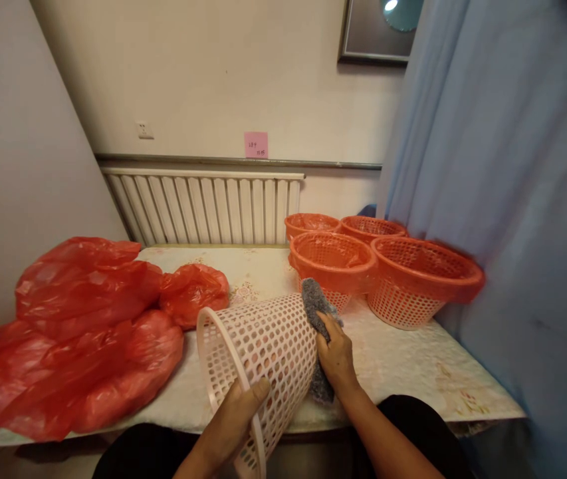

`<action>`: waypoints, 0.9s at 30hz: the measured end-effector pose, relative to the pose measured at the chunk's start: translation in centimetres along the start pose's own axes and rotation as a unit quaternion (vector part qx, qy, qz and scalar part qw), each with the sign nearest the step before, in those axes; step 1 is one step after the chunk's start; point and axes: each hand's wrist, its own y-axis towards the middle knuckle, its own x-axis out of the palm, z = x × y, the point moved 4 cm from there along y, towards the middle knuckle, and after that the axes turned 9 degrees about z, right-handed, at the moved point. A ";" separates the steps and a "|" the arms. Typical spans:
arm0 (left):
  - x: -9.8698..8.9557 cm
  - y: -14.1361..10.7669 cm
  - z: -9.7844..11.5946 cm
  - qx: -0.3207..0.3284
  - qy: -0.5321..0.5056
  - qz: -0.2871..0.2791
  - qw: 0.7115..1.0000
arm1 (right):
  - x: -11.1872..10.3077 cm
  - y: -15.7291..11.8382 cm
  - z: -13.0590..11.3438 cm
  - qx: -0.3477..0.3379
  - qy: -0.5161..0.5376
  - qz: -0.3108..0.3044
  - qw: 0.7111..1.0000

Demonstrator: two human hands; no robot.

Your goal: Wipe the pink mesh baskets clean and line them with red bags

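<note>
A pale pink perforated plastic basket (283, 339) lies tipped on its side above the table's front edge, its mouth facing left. My left hand (236, 419) grips its rim, thumb outside and fingers inside. Against the basket's base, my right hand (336, 352) presses a grey fuzzy cloth (318, 309). The cloth hangs down below the palm, and part of it is hidden behind my fingers.
Several baskets lined with red bags, one of them a front-right basket (407, 299), stand at the right by a blue curtain (492, 199). Red plastic bags (84, 332) are heaped on the left of the cloth-covered table (393, 352). A radiator (213, 206) is behind.
</note>
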 end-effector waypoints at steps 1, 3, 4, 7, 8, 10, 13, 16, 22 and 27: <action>0.0 0.1 -0.1 -0.001 -0.001 0.005 1.000 | 0.0 -0.3 -1.0 -0.020 0.006 -0.008 1.000; -0.1 0.2 -0.2 -0.006 -0.007 0.011 1.000 | -0.2 -1.2 -3.4 -0.066 0.023 -0.031 0.997; -0.2 0.2 -0.3 -0.007 -0.012 0.011 1.000 | -0.3 -1.7 -4.9 -0.093 0.036 -0.048 0.994; -0.4 0.4 -0.6 0.010 -0.017 0.002 1.000 | -1.2 -3.3 -9.5 -0.188 0.093 -0.109 0.972; -0.5 0.4 -0.6 0.018 -0.009 0.003 1.000 | -1.5 -3.8 -10.8 -0.216 0.111 -0.127 0.962; -0.8 0.3 -0.6 0.028 0.012 0.013 0.999 | -2.0 -4.2 -12.7 -0.254 0.133 -0.149 0.946; -0.6 0.1 -0.3 0.028 0.021 0.009 0.999 | -1.8 -3.5 -12.9 -0.258 0.128 -0.147 0.946; 0.0 0.0 -0.1 0.018 0.033 -0.025 0.999 | -0.8 -1.6 -10.0 -0.192 0.097 -0.119 0.969; 0.0 0.0 -0.8 0.022 0.104 -0.043 0.993 | 0.2 1.7 -0.5 -0.020 0.005 -0.048 0.999; -0.3 0.1 -1.1 0.038 0.125 -0.044 0.990 | 0.0 1.5 0.8 0.012 -0.013 -0.024 1.000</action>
